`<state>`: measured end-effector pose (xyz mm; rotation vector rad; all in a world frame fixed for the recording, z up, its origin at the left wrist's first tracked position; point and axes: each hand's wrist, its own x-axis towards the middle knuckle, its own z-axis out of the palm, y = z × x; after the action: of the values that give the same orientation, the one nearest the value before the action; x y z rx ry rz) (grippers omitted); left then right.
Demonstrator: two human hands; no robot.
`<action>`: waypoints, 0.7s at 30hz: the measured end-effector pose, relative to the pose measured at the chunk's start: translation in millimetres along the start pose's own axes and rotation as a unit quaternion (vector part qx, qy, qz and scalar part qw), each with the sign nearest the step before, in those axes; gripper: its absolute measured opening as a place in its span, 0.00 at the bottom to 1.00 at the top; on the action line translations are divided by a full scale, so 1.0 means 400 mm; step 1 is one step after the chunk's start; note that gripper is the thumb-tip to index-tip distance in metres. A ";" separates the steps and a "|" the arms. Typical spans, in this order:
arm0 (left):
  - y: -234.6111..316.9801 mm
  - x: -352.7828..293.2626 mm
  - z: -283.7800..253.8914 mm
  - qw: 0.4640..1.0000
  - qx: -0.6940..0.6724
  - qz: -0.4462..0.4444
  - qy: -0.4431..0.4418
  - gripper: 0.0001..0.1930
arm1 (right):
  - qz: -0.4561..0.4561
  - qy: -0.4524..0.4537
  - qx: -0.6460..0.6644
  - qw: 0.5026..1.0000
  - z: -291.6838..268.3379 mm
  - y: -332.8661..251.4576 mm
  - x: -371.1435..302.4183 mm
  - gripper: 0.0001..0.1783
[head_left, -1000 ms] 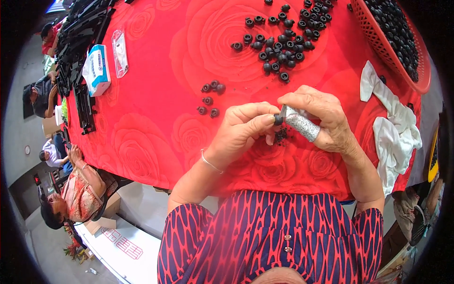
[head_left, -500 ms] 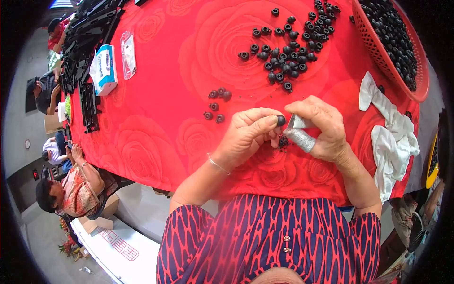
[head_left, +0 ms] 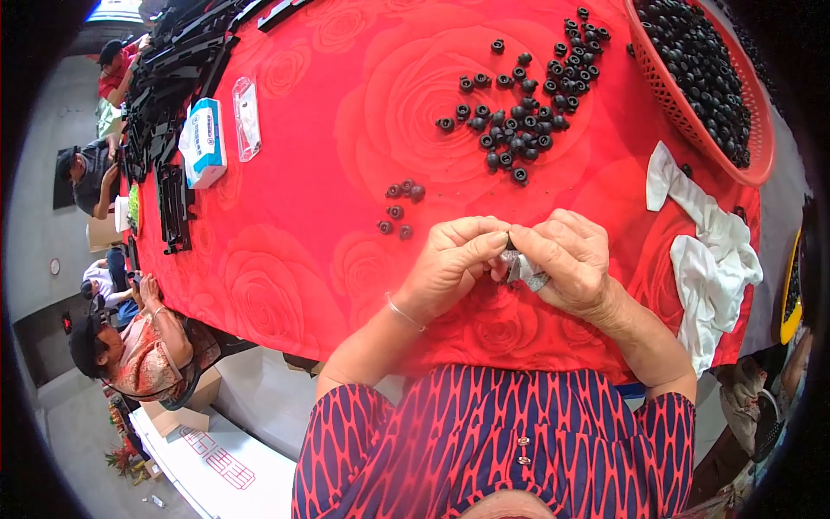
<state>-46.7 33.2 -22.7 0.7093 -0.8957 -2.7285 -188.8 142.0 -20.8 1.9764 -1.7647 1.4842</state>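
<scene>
My left hand (head_left: 458,259) pinches a small round black plastic knob (head_left: 510,246), mostly hidden between the fingertips. Closed around a small silver-wrapped tool (head_left: 527,275), my right hand (head_left: 566,264) meets the left at the knob. The tool's working end is covered by fingers, so its kind cannot be made out. To the left of my hands lies a small group of black knobs (head_left: 395,211). A larger scatter of the same knobs (head_left: 516,130) spreads farther away on the red rose-patterned tablecloth (head_left: 303,173).
A red plastic basket (head_left: 661,86) full of black knobs stands at the far right. White cloth gloves (head_left: 713,259) lie nearer. On the left are a tissue pack (head_left: 204,143), a clear plastic case (head_left: 247,119) and piled long black parts (head_left: 177,86). Several people sit along the left edge.
My right hand has moved left and closed in on the knob, its thumb now against the left fingertips. The knob, plainly visible before, is mostly covered. The whole view has shifted slightly.
</scene>
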 end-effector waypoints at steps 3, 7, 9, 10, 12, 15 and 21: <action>-0.004 0.002 -0.006 1.000 -0.009 -0.002 0.004 0.09 | 0.003 0.007 0.008 1.000 0.004 -0.002 -0.001 0.25; 0.003 0.004 -0.004 1.000 -0.015 -0.010 0.009 0.09 | -0.014 0.016 -0.009 1.000 0.008 0.002 -0.004 0.24; 0.002 0.006 -0.002 1.000 -0.015 -0.007 0.007 0.09 | -0.021 0.017 -0.019 0.999 0.007 0.003 -0.001 0.22; 0.001 0.008 -0.002 1.000 -0.013 -0.003 0.006 0.09 | -0.021 0.015 -0.019 0.999 0.007 0.003 -0.001 0.22; 0.003 0.007 -0.006 1.000 -0.011 -0.007 0.006 0.09 | -0.022 0.016 -0.018 0.999 0.007 0.000 0.000 0.21; 0.009 0.008 -0.008 1.000 -0.001 -0.004 -0.004 0.09 | -0.021 -0.023 -0.007 0.999 -0.003 0.004 -0.005 0.19; 0.013 0.005 -0.012 1.000 -0.003 -0.006 -0.005 0.09 | 0.222 -0.064 0.193 0.953 -0.031 0.008 0.016 0.18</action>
<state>-45.9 26.0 -23.6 0.7022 -0.8883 -2.7472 -199.5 144.4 -11.7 1.9567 -2.2323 2.0155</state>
